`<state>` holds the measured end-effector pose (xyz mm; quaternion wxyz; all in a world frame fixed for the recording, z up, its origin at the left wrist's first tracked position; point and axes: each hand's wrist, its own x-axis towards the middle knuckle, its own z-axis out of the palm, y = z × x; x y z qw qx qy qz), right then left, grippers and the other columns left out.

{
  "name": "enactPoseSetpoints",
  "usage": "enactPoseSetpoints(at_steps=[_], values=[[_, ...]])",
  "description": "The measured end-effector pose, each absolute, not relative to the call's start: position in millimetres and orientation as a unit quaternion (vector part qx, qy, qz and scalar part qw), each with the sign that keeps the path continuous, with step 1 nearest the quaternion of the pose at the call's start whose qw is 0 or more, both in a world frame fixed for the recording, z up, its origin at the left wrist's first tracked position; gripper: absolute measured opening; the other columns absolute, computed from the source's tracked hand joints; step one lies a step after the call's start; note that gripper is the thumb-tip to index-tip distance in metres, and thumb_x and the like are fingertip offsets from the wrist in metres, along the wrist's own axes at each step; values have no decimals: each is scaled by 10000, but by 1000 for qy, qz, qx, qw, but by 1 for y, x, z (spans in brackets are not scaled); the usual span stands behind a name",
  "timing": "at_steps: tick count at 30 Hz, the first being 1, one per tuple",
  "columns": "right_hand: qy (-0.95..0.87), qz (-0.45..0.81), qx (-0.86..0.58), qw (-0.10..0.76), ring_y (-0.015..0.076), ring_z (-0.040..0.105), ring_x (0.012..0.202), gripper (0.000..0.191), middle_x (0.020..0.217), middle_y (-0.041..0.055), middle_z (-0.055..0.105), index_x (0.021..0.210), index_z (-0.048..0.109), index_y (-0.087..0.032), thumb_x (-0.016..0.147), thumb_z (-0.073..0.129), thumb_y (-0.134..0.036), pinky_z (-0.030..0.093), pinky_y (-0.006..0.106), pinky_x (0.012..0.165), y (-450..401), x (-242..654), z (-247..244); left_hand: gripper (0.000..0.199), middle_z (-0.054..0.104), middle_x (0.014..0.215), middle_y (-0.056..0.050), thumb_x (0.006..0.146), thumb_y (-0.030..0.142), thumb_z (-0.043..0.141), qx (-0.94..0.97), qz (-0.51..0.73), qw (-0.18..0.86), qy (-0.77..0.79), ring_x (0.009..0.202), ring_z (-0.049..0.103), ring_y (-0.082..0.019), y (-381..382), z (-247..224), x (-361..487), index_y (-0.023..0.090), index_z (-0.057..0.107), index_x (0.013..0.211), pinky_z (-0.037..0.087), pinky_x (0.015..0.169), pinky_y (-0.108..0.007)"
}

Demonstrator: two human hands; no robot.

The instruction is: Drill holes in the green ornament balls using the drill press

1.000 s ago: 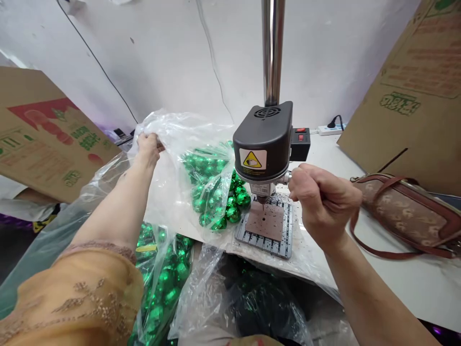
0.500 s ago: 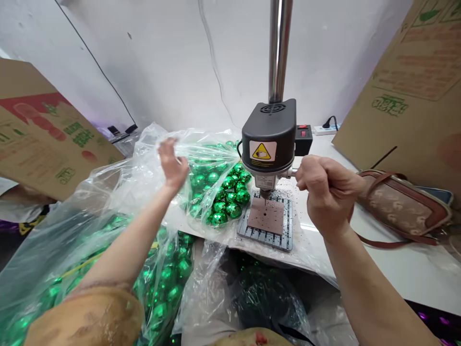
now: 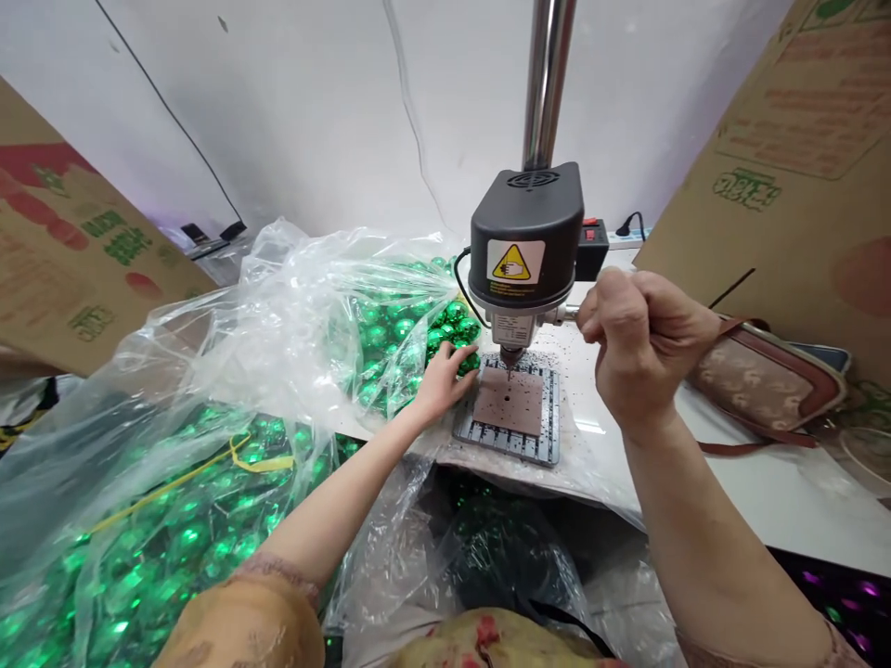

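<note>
My right hand (image 3: pixel 644 348) is closed around the feed handle of a small black bench drill press (image 3: pixel 527 237). The handle's metal shaft (image 3: pixel 569 314) shows between fist and drill. Under the bit lies a brownish square pad (image 3: pixel 507 401) with a dark hole, on a grey slotted base plate (image 3: pixel 549 447) sprinkled with dark shavings. My left hand (image 3: pixel 445 378) reaches to the shiny green faceted balls (image 3: pixel 456 320) left of the base, fingers apart and touching them. Some fingertips are hidden among the balls.
Clear plastic bags (image 3: pixel 292 306) with green balls spread over the left side. Cardboard boxes stand left (image 3: pixel 90 241) and right (image 3: pixel 780 186). On the right lie a brown handbag (image 3: pixel 772 380) and, behind the drill, a power strip (image 3: pixel 630 234). A dark plastic bag (image 3: pixel 508 547) hangs below the table edge.
My left hand has come from above the plastic bag, right and down, to the green balls beside the drill. My right hand stays on the handle. The view has shifted slightly.
</note>
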<state>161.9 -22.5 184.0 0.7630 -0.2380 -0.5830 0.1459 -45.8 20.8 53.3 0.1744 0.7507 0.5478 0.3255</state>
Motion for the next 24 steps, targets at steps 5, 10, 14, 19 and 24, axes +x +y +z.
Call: enactPoseSetpoints(at_steps=[5, 10, 14, 19, 24], values=[[-583, 149, -216, 769, 63, 380, 450, 449, 475, -51, 380, 519, 400, -195, 906, 597, -308, 278, 295, 463, -20, 161, 183, 402, 653, 1005, -35, 786, 441, 726, 527, 503, 467, 502, 877, 634, -187, -6, 64, -34, 290, 656, 1151, 532, 788, -333], [-581, 142, -223, 770, 65, 388, 444, 436, 473, -47, 398, 515, 428, -197, 912, 587, -283, 279, 295, 470, -21, 161, 184, 414, 671, 993, -27, 726, 458, 769, 359, 553, 597, 456, 810, 637, -164, -20, 68, -22, 268, 659, 1077, 557, 724, -327], [-593, 124, -233, 761, 65, 392, 451, 428, 477, -46, 414, 525, 440, -204, 917, 582, -300, 306, 292, 493, -23, 164, 185, 288, 670, 971, -19, 797, 461, 660, 381, 517, 589, 490, 829, 639, -195, -68, 56, -15, 319, 665, 1048, 559, 714, -354], [-594, 105, -285, 745, 72, 388, 465, 477, 488, -44, 403, 545, 381, -226, 890, 548, -510, 339, 289, 516, -21, 165, 185, 293, 679, 1058, -35, 817, 483, 636, 595, 266, 546, 526, 1040, 628, -260, -158, 5, -16, 367, 684, 1082, 500, 995, -427], [-608, 92, -310, 725, 70, 366, 464, 477, 494, -47, 378, 569, 310, -257, 869, 483, -584, 342, 286, 518, -21, 164, 187, 527, 631, 1257, -103, 839, 546, 510, 593, 160, 530, 585, 1233, 586, -299, -193, -78, -22, 298, 575, 1299, 418, 1117, -471]])
